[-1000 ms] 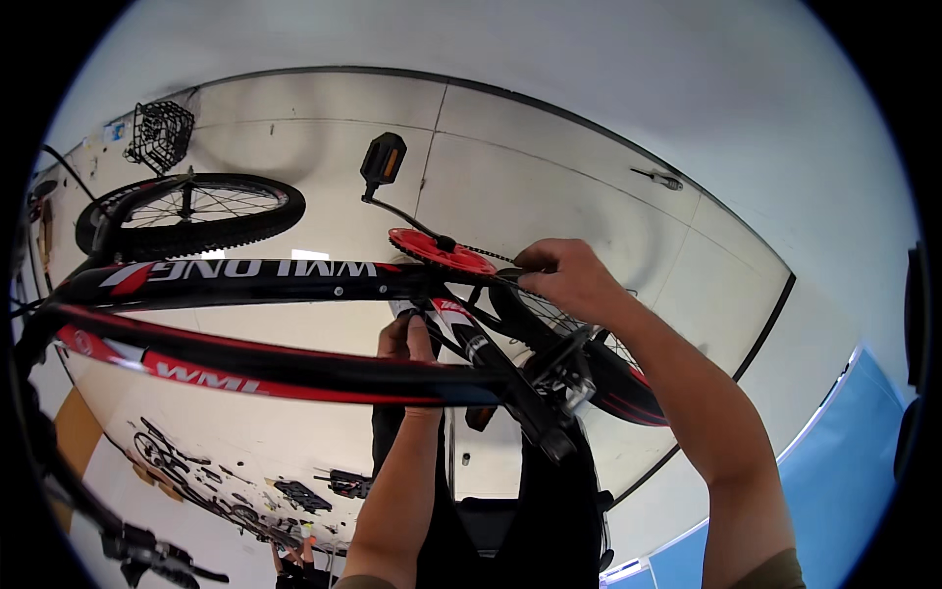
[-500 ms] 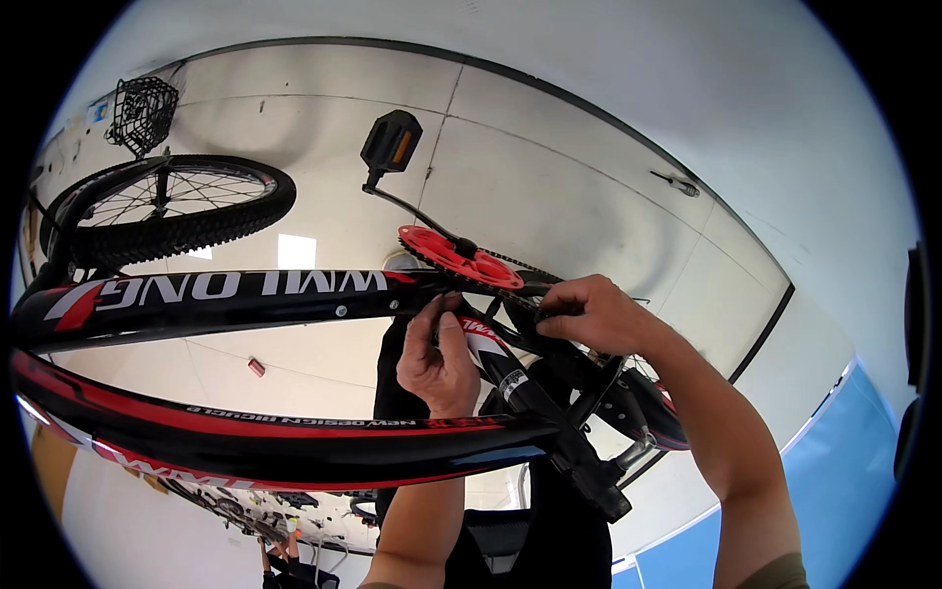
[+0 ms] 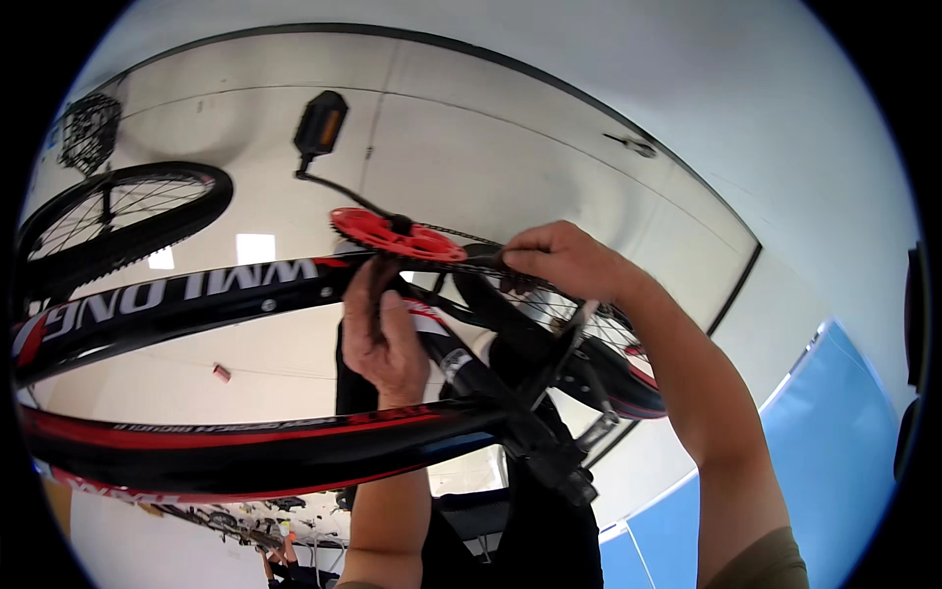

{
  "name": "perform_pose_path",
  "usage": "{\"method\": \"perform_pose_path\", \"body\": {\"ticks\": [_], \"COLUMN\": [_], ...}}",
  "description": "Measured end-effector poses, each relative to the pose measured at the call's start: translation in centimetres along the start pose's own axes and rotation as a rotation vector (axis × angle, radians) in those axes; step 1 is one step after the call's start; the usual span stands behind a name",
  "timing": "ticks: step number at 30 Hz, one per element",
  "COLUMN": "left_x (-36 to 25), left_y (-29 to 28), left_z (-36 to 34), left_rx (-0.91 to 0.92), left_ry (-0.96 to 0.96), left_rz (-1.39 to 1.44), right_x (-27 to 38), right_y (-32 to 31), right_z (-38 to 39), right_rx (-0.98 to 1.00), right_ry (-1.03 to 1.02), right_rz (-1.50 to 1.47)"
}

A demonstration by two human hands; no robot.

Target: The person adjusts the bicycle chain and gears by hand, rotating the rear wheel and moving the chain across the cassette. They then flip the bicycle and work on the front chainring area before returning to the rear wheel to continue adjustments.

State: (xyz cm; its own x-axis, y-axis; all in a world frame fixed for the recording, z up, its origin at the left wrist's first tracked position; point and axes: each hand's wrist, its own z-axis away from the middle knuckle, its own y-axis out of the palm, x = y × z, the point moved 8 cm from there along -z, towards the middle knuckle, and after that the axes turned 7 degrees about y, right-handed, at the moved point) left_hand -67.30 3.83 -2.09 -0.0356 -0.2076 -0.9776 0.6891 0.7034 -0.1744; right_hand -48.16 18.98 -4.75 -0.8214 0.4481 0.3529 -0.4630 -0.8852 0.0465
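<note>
A black, red and white bicycle frame (image 3: 186,309) stretches across the view, with a red chainring (image 3: 378,232) and its crank above the tube. From the chainring a dark bicycle chain (image 3: 471,239) runs right toward the rear wheel. My right hand (image 3: 574,260) pinches the chain just right of the chainring; its fingertips partly cover the links. My left hand (image 3: 383,344) reaches up between the tubes, thumb and fingers apart, fingertips against the frame beneath the chainring. What those fingertips touch is partly hidden and blurred.
A black pedal (image 3: 321,123) sticks up from the crank. The knobby front wheel (image 3: 128,221) and a black wire basket (image 3: 90,133) are at far left. A small tool (image 3: 630,144) lies on the tiled floor (image 3: 471,137). Another person (image 3: 289,569) works at lower left.
The view has shifted, so the bicycle sits farther left. My left hand has moved up nearer the chainring, its fingers spread wider. My right hand stays pinched by the chain.
</note>
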Motion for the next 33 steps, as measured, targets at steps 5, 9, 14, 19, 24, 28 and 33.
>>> {"method": "perform_pose_path", "body": {"ticks": [5,9,14,19,24,28,33], "left_x": [0.6,1.1,1.7,1.0,1.5,2.0,2.5], "left_y": [0.4,0.3,0.4,0.8,0.7,0.7,0.1], "left_z": [0.1,0.3,0.6,0.5,0.7,0.6,0.9], "left_rx": [0.002,-0.008,-0.047,-0.078,-0.061,-0.032,0.003], "left_ry": [-0.046,-0.076,-0.101,-0.08,-0.101,-0.071,-0.13], "left_rz": [0.026,0.029,0.096,0.045,0.042,0.129,0.064], "right_x": [-2.0,-2.6,-3.0,-2.4,-1.2,1.6,2.7], "right_y": [-1.0,-1.6,-0.9,-0.3,2.5,4.7,5.3], "right_z": [-0.3,0.2,0.7,0.8,-0.1,-0.8,-0.8], "right_rx": [0.174,0.125,0.212,0.262,0.295,0.059,0.029], "right_ry": [0.083,0.069,0.083,0.035,-0.056,-0.32,-0.293], "right_rz": [0.145,0.221,0.186,0.178,0.036,0.051,-0.035]}}
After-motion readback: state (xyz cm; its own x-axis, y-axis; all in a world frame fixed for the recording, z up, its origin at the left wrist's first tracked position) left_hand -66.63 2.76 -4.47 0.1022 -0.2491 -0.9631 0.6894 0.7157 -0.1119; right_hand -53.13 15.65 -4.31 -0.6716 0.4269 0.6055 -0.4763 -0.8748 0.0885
